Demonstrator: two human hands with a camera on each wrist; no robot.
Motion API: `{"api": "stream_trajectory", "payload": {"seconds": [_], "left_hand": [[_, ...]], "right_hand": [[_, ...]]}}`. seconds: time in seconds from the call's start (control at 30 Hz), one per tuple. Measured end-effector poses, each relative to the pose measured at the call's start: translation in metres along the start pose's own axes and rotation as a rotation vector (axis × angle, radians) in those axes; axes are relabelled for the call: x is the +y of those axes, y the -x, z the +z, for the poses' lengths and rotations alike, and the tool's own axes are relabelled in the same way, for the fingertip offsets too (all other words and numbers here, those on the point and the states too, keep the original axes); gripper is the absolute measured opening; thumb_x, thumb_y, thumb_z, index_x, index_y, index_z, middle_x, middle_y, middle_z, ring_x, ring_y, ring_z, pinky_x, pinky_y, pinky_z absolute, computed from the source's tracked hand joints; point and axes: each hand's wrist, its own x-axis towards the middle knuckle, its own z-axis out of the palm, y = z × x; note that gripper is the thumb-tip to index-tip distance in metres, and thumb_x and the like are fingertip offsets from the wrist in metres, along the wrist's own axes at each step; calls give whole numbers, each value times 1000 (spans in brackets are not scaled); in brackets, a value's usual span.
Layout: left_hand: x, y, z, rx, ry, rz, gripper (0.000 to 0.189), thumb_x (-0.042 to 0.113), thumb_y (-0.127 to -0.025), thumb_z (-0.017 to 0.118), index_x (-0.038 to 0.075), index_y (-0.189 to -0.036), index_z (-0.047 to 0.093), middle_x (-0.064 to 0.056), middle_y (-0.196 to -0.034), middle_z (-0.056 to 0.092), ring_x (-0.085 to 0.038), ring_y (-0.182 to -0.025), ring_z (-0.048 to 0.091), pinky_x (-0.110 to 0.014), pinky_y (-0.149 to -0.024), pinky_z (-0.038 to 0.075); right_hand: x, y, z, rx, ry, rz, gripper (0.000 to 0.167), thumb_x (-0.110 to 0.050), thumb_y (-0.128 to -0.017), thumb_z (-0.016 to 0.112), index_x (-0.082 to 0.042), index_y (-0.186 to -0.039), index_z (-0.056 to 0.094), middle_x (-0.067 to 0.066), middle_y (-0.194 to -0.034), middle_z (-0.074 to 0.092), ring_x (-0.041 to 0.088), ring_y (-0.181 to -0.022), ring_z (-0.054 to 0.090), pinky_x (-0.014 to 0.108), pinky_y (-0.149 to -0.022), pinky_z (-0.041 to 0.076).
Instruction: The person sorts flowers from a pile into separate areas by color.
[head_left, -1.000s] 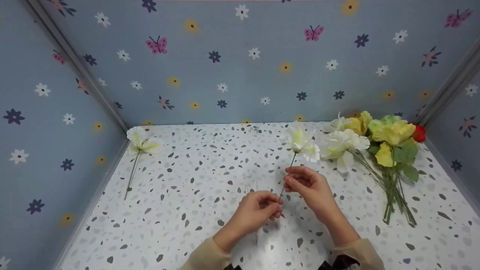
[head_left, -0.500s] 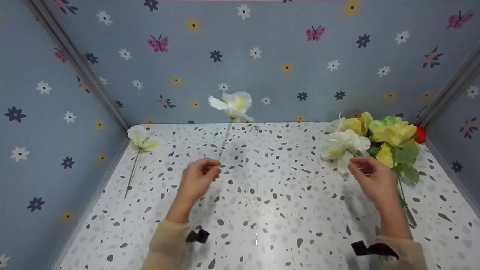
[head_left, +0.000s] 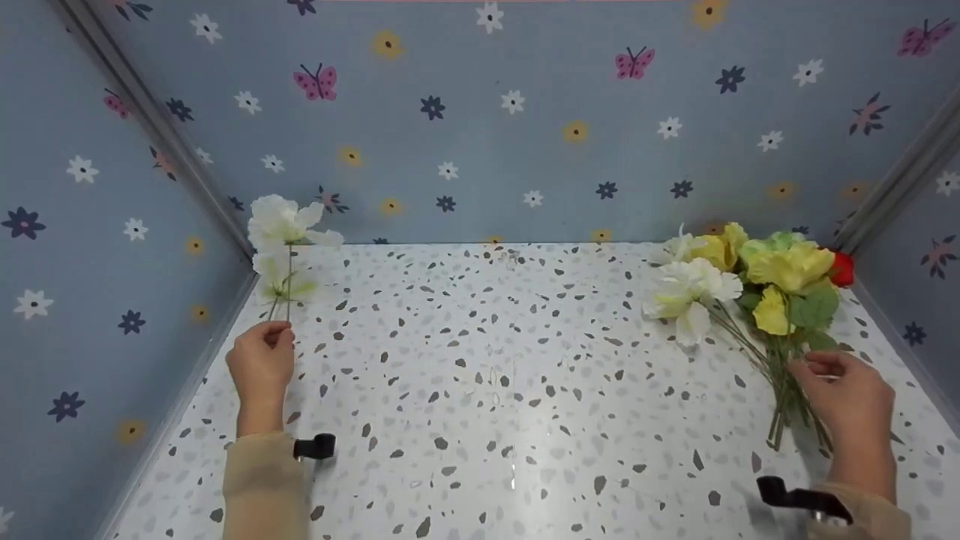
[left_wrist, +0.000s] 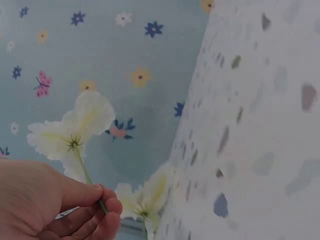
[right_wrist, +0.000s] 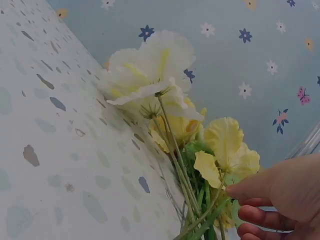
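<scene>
My left hand [head_left: 262,364] pinches the thin green stem of a white artificial flower [head_left: 277,221] between thumb and fingers, its bloom upright at the far left corner. Behind it, a second white flower [head_left: 301,289] lies on the table, its lower stem hidden by the hand. In the left wrist view, the held flower [left_wrist: 92,117] shows pale yellow streaks. On the right, my right hand [head_left: 851,386] is at the stems of a bunch of artificial flowers, its thumb tip beside the stem of a yellow flower [right_wrist: 223,142]. The fingers are loosely bent, with a gap below the thumb.
The bunch also has white flowers [head_left: 694,285], a large yellow-green bloom [head_left: 787,262], green leaves [head_left: 814,307] and a red flower [head_left: 841,268]. Blue patterned panels [head_left: 480,127] enclose the speckled white table [head_left: 480,420] at the back and both sides.
My left hand has carried the white flower from the middle of the table to the far left. The right hand let go of its stem and moved right to the bunch.
</scene>
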Motion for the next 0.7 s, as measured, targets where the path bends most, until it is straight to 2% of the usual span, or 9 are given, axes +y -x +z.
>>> {"api": "stream_trajectory", "payload": {"seconds": [0.1,0.17,0.2,0.23,0.33,0.53,0.7], "left_hand": [[-16,-6,5,22,-5,-37,24,7,-109,62,-7,-121,77,-30,-110,75,-44,-100,69,-55,-90,52],[-24,-8,7,22,-12,-49,24,5,-109,61,-9,-121,76,-32,-112,74,-47,-102,68,-59,-94,52],[-27,-9,7,18,-18,-52,24,4,-109,61,-9,-121,76,-33,-112,74,-49,-103,68,-61,-95,52],[-30,-9,8,14,-23,-54,24,3,-108,61,-10,-121,76,-34,-112,74,-50,-103,68,-63,-95,52],[-37,-10,8,1,-48,-63,24,2,-107,60,-12,-118,76,-35,-111,73,-54,-105,67,-66,-96,52],[-43,-13,5,-28,-116,-111,27,5,-107,57,-13,-115,76,-35,-111,73,-57,-110,64,-68,-100,49],[-48,-12,-1,-64,-171,-143,29,6,-107,53,-14,-116,73,-37,-115,71,-59,-112,64,-70,-100,48]], "right_hand": [[2,-2,3,-27,22,-8,62,-43,-110,62,6,-147,59,31,-138,64,49,-121,62,54,-89,53],[3,-2,6,-30,33,-24,60,-42,-110,62,6,-146,60,32,-137,65,50,-119,63,56,-88,54],[3,-2,7,-30,35,-27,59,-41,-110,62,6,-146,60,32,-137,65,51,-118,63,54,-86,55],[3,-2,8,-27,39,-29,58,-41,-110,63,6,-146,61,32,-136,66,50,-117,64,47,-78,55],[2,-2,9,-24,36,-20,57,-39,-109,64,5,-145,62,32,-135,66,48,-114,65,35,-69,53],[-1,-3,7,-32,27,10,58,-40,-108,68,4,-145,62,33,-138,65,46,-112,68,30,-66,53],[-3,-2,10,-20,29,19,54,-35,-109,68,5,-145,62,33,-137,65,45,-112,68,27,-65,52]]}}
